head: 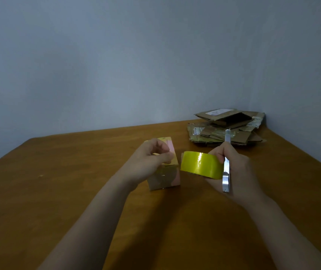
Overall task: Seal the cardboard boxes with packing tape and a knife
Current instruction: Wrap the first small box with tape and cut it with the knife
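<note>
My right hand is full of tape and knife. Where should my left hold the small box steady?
Probably its upper part, from the left and above: the box stands upright on the table, and the tape roll and knife crowd its right side.

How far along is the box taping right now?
Done: one small box stands folded, with what looks like tape on its front. In hand: the left hand pinches at the box top; the right hand holds the tape roll and knife together beside it. Left: probably cutting the tape and pressing it down, then the flattened cardboard pile at the back, which looks untouched.
</note>
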